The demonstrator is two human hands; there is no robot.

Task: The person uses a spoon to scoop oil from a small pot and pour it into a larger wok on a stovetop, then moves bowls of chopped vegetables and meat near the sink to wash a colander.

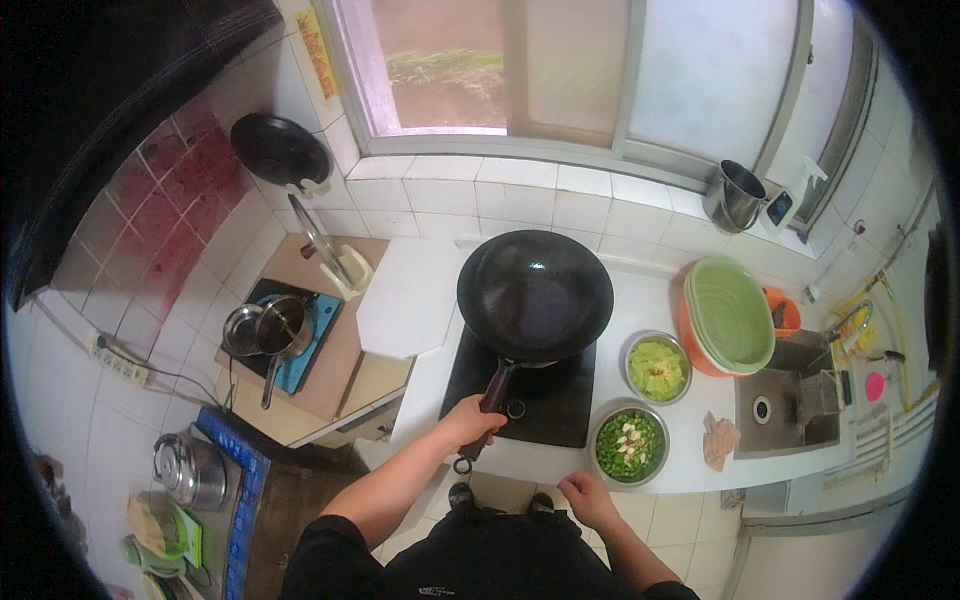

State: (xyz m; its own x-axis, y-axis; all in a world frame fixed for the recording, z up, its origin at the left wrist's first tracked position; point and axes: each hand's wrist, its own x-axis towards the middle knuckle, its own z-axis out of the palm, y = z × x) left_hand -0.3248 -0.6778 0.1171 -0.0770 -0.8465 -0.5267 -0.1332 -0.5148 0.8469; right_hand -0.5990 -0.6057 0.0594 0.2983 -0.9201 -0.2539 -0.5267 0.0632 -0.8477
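My left hand [471, 424] is wrapped around the dark handle [495, 394] of a black wok [536, 292]. The wok stands over the back of a black induction cooktop [555, 409], and its inside looks bare and shiny. My right hand [589, 496] hangs at the counter's front edge with fingers loosely curled and nothing visible in them. Nearest to it is a steel bowl [630, 444] of chopped green vegetables topped with pale slices, probably garlic. Behind that bowl stands another steel bowl [657, 366] of light green cut vegetable with minced bits on top.
A green basket [731, 315] nests in an orange basin beside the steel sink [787, 397]. A crumpled cloth [721, 441] lies by the sink. On the left are a steel saucepan [285, 326], an upright glass lid [322, 240] and a kettle [191, 469]. A steel pail [735, 196] stands on the sill.
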